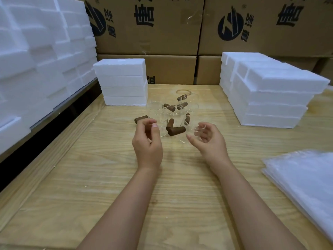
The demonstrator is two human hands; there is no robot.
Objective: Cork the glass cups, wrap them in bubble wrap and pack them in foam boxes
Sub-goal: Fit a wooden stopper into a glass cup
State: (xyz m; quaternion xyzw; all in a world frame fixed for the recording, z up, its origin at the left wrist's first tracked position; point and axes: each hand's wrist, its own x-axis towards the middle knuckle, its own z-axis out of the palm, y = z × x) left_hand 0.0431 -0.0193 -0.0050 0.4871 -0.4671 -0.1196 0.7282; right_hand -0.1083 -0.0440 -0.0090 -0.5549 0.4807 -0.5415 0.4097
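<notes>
Fingers: left hand loosely curled, empty; right hand cupped round a clear glass cup, grip uncertain | relation: nearest cork lies between both hands, long axis pointing left to right, left hand slightly nearer | look: brown tapered corks among transparent cups, mid-table toward the far edge.

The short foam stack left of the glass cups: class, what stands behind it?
Behind the foam stack stand printed cardboard boxes, piled in rows. The stack covers part of the lower box, so nothing more there can be seen.
</notes>
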